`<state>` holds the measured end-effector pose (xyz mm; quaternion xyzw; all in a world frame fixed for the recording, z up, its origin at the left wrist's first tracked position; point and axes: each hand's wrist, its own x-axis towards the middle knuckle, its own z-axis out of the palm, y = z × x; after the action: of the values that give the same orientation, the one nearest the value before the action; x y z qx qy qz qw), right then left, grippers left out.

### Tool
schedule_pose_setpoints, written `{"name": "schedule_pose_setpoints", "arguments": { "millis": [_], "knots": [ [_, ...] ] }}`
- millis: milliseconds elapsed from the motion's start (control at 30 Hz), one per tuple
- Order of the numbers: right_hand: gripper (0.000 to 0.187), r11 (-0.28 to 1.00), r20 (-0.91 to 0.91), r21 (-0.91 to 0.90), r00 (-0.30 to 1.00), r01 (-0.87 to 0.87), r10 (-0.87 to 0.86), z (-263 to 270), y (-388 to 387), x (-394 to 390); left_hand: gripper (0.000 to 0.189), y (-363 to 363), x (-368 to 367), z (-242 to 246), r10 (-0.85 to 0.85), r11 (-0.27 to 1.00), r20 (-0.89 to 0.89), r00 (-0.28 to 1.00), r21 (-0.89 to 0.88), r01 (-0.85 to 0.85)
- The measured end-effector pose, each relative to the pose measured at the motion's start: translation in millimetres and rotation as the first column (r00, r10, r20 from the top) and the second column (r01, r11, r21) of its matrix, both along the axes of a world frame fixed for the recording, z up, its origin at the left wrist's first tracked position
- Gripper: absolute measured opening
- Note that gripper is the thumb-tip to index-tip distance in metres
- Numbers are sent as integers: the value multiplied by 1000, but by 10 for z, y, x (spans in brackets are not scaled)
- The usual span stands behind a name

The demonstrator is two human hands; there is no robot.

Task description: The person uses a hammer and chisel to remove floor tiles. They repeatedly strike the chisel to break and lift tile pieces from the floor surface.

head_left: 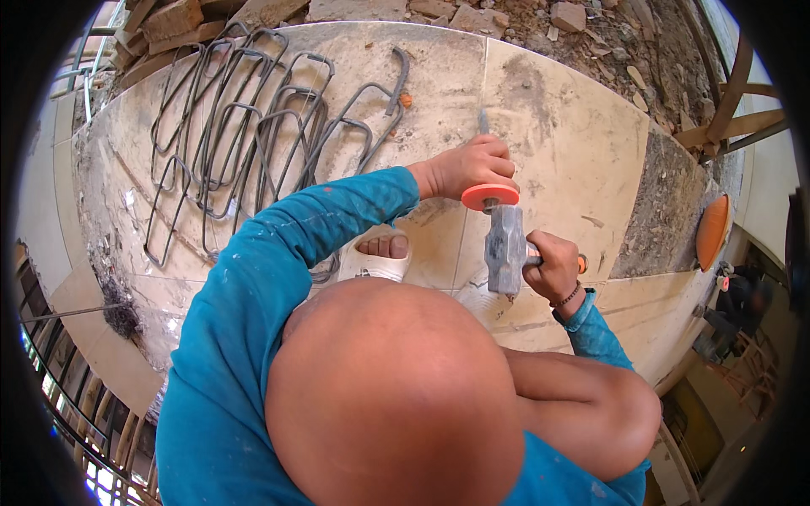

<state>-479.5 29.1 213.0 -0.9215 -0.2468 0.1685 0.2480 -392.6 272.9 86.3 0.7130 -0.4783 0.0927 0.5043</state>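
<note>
My left hand (478, 167) is wrapped around a chisel whose steel tip (483, 121) sticks out toward the floor tiles ahead. Its round orange hand guard (490, 197) sits just behind my fist, with the struck end (490, 205) showing beyond it. In my right hand (552, 265) is the handle of a short sledgehammer, its grey steel head (504, 250) up against or very near the chisel's struck end; I cannot tell whether they touch. An orange and black grip end (582, 263) shows past my right hand. Dusty, stained cream tiles (557, 158) lie under the tip.
Bent steel rebar stirrups (234, 126) lie heaped on the tiles to the left. Broken bricks (171, 25) and rubble (607, 57) line the far edge. An orange basin (712, 233) stands at right, near wooden pieces (734, 123). Another person (740, 303) is farther right.
</note>
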Motion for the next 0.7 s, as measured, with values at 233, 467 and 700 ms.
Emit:
{"name": "schedule_pose_setpoints", "arguments": {
  "millis": [233, 467, 700],
  "knots": [
    [18, 989, -26, -72, 991, 132, -134, -78, -38, -68, 23, -6, -18, -29, 33, 999, 42, 999, 18, -34],
    [29, 972, 60, 104, 977, -209, 204, -55, -55, -142, 24, 16, 3, -14, 24, 999, -4, 1000, 42, -24],
    [25, 993, 4, 113, 999, -43, 43, -160, -26, -74, 26, 3, 29, -2, 41, 998, 27, 999, 52, -42]
  ]
}}
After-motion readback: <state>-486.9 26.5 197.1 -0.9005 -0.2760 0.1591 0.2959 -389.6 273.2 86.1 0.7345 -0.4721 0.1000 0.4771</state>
